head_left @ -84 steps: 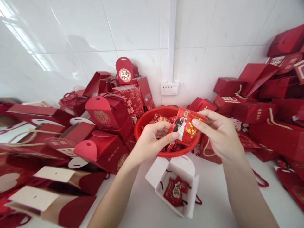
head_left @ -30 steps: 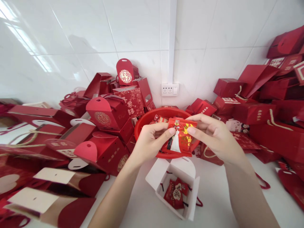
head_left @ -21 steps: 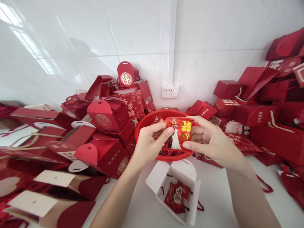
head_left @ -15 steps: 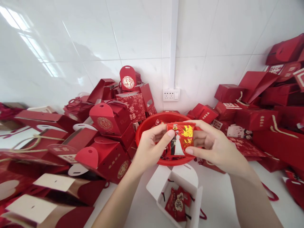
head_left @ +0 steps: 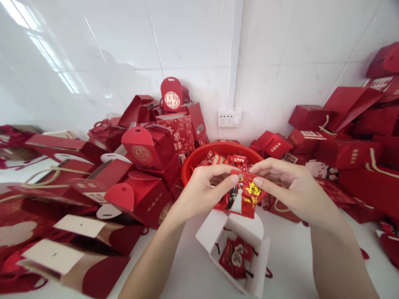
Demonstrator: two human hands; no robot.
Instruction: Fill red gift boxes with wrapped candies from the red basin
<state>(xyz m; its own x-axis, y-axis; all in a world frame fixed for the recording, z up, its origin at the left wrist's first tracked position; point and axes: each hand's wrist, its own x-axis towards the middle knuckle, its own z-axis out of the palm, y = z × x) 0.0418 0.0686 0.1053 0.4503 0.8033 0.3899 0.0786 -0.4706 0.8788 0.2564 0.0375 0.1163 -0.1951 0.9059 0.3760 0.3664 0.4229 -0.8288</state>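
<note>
Both my hands pinch the top edge of a red candy packet (head_left: pixel 242 194) printed with a bride, a groom and gold characters. My left hand (head_left: pixel 202 191) grips its upper left corner, my right hand (head_left: pixel 289 187) its upper right. The packet hangs in front of a red plastic bowl (head_left: pixel 193 160) holding several more packets. Just below it stands an open box (head_left: pixel 215 226), white inside, with a few red candy packets (head_left: pixel 234 257) at its bottom.
Piles of red gift boxes (head_left: pixel 146 153) lie left and behind, some open with white flaps. More red boxes and bags (head_left: pixel 349 137) are stacked on the right. A wall socket (head_left: pixel 229 118) sits on the white tiled wall. The table (head_left: pixel 289 257) is white.
The packet was held flat and higher over the bowl; it now hangs lower from its top edge, nearer the open box. The camera view has shifted slightly.
</note>
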